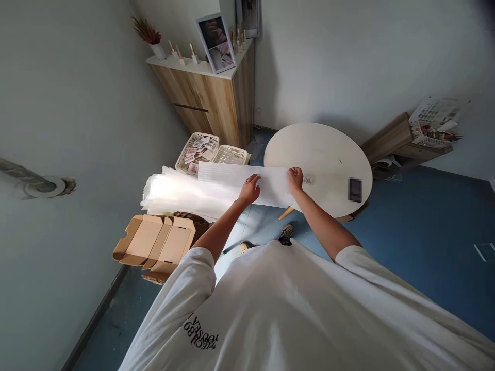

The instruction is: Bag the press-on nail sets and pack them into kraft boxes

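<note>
A long, translucent white packing sheet with fine lines stretches across in front of me, its right end over the edge of the round table. My right hand is closed on that right end. My left hand lies on the sheet further left, its fingers extended and slightly bent. Under the sheet's left part spreads a thick pile of similar white sheets, bright with glare. A small clear packet rests on the table just beside my right hand.
The round white table carries a dark blurred rectangular object. Two white baskets stand behind the pile; one basket holds printed packets. Flattened cardboard boxes lie at left. A wooden cabinet stands behind, a low shelf at right.
</note>
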Available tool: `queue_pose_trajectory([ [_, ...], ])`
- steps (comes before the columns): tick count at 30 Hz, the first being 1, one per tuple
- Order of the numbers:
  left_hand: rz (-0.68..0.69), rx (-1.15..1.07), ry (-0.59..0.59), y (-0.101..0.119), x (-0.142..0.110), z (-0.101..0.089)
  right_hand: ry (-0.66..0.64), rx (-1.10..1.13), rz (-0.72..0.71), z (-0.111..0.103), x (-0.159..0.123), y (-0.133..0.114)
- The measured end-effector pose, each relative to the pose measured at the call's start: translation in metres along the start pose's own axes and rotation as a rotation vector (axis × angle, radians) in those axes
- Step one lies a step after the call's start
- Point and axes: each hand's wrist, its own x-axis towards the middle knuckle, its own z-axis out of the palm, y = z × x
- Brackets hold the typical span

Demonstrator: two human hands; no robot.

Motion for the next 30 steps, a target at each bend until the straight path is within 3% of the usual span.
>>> queue_pose_trajectory([
  [3,-0.009,0.024,-0.056,0.02,0.029,0.026,0.062,-0.04,0.057,-0.031,0.028,0.017],
  [9,-0.033,0.063,-0.115,0.07,0.09,0.09,0.047,-0.187,0.19,-0.102,0.095,0.067],
  [12,-0.048,0.073,-0.151,0.092,0.118,0.121,0.13,-0.29,0.321,-0.134,0.13,0.095],
  [15,-0.101,0.097,-0.23,0.106,0.138,0.15,0.236,-0.403,0.334,-0.162,0.156,0.12],
  [19,-0.179,0.129,-0.347,0.11,0.148,0.185,0.149,-0.449,0.347,-0.189,0.176,0.148],
  [23,-0.219,0.16,-0.425,0.102,0.151,0.209,0.079,-0.414,0.44,-0.202,0.181,0.165],
  [30,-0.235,0.17,-0.504,0.086,0.178,0.222,0.076,-0.271,0.559,-0.207,0.183,0.174],
])
